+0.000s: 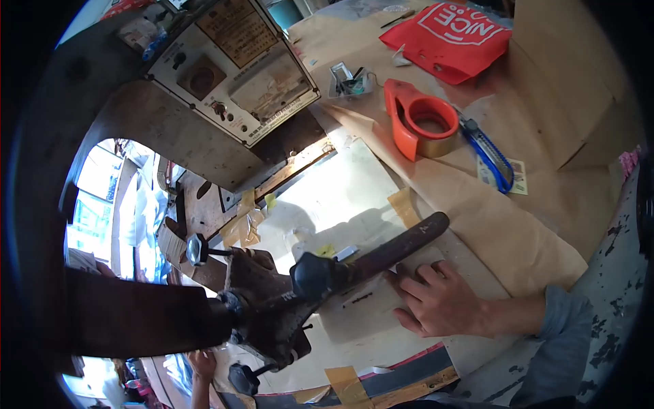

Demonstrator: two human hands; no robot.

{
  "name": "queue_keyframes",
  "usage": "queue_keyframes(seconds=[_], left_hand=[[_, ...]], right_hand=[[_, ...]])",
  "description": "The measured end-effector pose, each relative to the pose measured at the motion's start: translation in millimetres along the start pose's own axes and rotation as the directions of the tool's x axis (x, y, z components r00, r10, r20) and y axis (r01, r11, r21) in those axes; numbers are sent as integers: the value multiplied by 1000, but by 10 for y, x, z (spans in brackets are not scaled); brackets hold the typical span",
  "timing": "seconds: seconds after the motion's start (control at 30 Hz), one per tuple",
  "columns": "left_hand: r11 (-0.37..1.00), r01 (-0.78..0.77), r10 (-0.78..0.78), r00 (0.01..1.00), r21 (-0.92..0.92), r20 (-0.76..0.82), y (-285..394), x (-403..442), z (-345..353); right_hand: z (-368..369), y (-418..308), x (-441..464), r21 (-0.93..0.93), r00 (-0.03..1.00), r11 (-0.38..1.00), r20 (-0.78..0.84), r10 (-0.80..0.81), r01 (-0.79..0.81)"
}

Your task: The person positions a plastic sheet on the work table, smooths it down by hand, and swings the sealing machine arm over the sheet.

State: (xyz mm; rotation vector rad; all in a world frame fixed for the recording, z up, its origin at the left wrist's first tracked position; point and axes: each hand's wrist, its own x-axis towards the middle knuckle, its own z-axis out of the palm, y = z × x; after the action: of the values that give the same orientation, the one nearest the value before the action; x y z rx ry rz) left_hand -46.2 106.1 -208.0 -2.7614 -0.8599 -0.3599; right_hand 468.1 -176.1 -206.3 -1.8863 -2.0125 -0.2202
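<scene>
My right hand (439, 300), in a grey-blue sleeve, rests on the pale board (357, 174) with its fingers bent and apart, just below the end of a dark lever (402, 249). Its fingertips are beside a flat translucent piece (361, 300) that lies under the lever. At the lower left, my left hand (202, 362) is beside the board's edge, partly cut off by the dark machine clamp (272, 307); its fingers are too small and hidden to read. A small silvery piece with yellow (346, 253) lies behind the lever.
A control box (238, 68) stands at the upper left. Brown paper (504, 225) covers the right side, with a red tape dispenser (409, 116), a blue cutter (489, 153), a red bag (453, 41) and a small clear tray (351, 82). Yellowish tape (347, 387) holds the board's edge.
</scene>
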Motion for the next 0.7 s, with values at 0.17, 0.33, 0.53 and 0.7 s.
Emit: queue_keyframes(seconds=[0.17, 0.33, 0.53, 0.7], left_hand=[[999, 34, -34, 999, -12, 3, 47, 31, -41], [998, 60, -60, 998, -11, 13, 104, -16, -85], [995, 96, -96, 995, -13, 30, 159, -47, -101], [994, 112, -111, 993, -17, 35, 165, -27, -107]], right_hand=[[-34, 12, 15, 6, 999, 1000, 34, 19, -19], [-50, 29, 21, 45, 997, 998, 76, 29, -33], [-44, 29, -12, 66, 993, 997, 113, 38, -46], [-46, 44, -1, 100, 988, 994, 152, 25, -41]])
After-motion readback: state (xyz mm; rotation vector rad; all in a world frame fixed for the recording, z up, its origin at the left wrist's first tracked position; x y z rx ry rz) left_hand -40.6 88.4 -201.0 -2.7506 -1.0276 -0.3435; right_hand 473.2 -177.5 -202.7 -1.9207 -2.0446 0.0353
